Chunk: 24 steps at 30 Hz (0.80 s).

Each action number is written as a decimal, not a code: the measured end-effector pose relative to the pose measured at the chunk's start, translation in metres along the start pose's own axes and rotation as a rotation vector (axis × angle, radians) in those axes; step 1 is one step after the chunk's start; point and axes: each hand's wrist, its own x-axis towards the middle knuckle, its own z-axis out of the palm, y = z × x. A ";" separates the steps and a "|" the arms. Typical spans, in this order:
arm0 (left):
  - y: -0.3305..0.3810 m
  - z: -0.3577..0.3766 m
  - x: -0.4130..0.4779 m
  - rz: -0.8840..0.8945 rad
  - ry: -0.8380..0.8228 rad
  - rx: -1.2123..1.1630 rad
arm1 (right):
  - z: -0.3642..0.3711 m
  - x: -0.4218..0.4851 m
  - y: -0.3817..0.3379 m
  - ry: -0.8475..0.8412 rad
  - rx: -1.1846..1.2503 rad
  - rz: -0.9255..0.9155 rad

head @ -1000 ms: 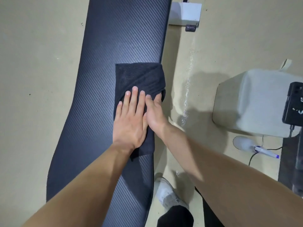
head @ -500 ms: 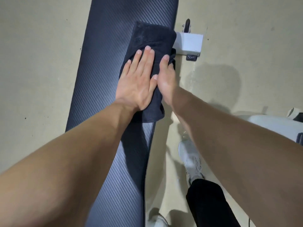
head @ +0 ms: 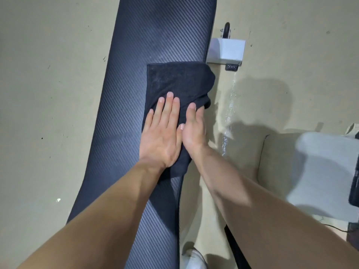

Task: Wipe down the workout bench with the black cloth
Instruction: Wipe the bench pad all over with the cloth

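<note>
The workout bench (head: pixel 136 78) is a long dark pad with a ribbed weave, running from the top of the view down to the bottom. The folded black cloth (head: pixel 178 82) lies along its right edge. My left hand (head: pixel 162 133) presses flat on the cloth's near half, fingers together. My right hand (head: pixel 194 129) lies beside it, over the bench's right edge, its fingers wrapped around the cloth's side and partly hidden there.
A white bench foot with a black wheel (head: pixel 227 49) sticks out on the right. A grey cushioned block (head: pixel 310 171) stands at right on the beige floor (head: pixel 48 94). A white streak (head: pixel 229 117) marks the floor. My white shoe (head: pixel 194 259) shows at the bottom.
Both hands pushed the cloth away along the bench, then drew it back toward me. It now lies nearer than half a second ago.
</note>
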 end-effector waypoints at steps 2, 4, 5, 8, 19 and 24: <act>0.000 0.006 -0.019 -0.001 -0.018 0.010 | 0.001 -0.019 0.015 0.009 -0.044 0.024; -0.004 0.006 -0.026 0.015 -0.038 0.010 | 0.001 -0.026 0.019 0.020 -0.085 0.045; -0.007 0.004 -0.023 0.039 -0.042 0.017 | 0.000 -0.022 0.016 0.012 -0.110 0.045; -0.014 -0.007 0.012 0.124 -0.055 0.031 | -0.004 0.009 -0.007 -0.011 -0.183 0.065; -0.006 -0.060 0.212 0.148 -0.039 0.053 | -0.016 0.158 -0.132 -0.025 -0.275 0.027; -0.005 -0.065 0.243 0.162 -0.023 0.063 | -0.017 0.183 -0.149 -0.004 -0.264 0.027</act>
